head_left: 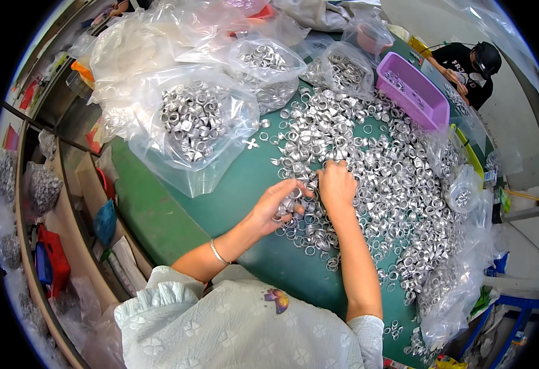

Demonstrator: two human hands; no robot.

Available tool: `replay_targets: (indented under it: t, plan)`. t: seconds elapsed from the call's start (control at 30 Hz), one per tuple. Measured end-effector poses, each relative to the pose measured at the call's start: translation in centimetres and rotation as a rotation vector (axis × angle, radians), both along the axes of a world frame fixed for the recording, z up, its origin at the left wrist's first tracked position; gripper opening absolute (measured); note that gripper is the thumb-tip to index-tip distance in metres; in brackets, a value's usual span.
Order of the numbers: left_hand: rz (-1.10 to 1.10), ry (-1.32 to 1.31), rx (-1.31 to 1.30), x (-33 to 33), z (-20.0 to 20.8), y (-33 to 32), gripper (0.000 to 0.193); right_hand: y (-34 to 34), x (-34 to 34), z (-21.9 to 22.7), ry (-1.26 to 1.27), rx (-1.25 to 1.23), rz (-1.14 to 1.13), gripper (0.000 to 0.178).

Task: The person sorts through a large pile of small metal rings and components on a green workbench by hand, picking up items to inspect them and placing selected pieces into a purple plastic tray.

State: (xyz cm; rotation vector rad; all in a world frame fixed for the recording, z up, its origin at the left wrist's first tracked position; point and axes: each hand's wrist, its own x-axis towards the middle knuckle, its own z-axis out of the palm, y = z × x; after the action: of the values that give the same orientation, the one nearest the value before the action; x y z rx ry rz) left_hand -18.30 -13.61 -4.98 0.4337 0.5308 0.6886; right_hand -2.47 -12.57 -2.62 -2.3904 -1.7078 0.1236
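A broad heap of silver-coloured metal rings (pixel 392 166) spreads over the green table (pixel 232 166). At the heap's left edge my left hand (pixel 274 204) is cupped, palm turned inward, round several silver rings (pixel 295 194). My right hand (pixel 338 184) reaches into the heap just to the right of it. Its fingers are curled down among the rings, and the fingertips are partly hidden, so what they pinch cannot be made out. Left of the heap lies a small cross-shaped silver piece (pixel 252 143) near a few loose rings.
An opened clear plastic bag (pixel 202 178) filled with rings lies at the left; more ring-filled bags (pixel 266 58) stand behind. A purple basket (pixel 405 101) is at the far right. Wooden shelving (pixel 73 203) runs along the left. Another person (pixel 472 67) works at the far right.
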Motion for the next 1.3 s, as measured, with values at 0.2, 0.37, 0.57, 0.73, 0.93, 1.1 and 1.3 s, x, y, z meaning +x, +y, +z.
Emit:
replay_targets:
  t: [0.2, 0.37, 0.57, 0.73, 0.93, 1.1, 1.3]
  plan:
    - [0.186, 0.795, 0.887, -0.4, -0.1, 1.7, 0.024, -0.8, 3.1, -2.7, 0.103, 0.262, 0.178, 0.015]
    - [0.131, 1.344, 1.303, 0.0, 1.1, 4.0, 0.03, -3.2, 4.1, 0.0, 1.579, 0.15, -0.103, 0.019]
    - [0.242, 1.204, 1.402, 0.8, 0.1, 4.9, 0.025, -5.5, 4.4, -1.2, 2.516, 0.19, 0.068, 0.028]
    - [0.011, 0.209, 0.256, 0.5, 1.5, 3.3, 0.021, -6.7, 4.8, -2.6, 2.593, 0.289, 0.144, 0.017]
    - [-0.305, -0.272, -0.069, 1.1, 0.9, -1.4, 0.036, -7.4, 0.7, 0.5, 1.846, 0.564, -0.07, 0.012]
    - [-0.151, -0.107, -0.273, 2.8, 2.1, -3.2, 0.055, -8.1, -1.4, 0.8, 0.862, 0.885, 0.015, 0.009]
    - [0.112, -0.29, -0.323, 4.7, 2.1, -5.8, 0.033, -8.7, -3.6, 1.0, 0.661, 0.994, 0.164, 0.014]
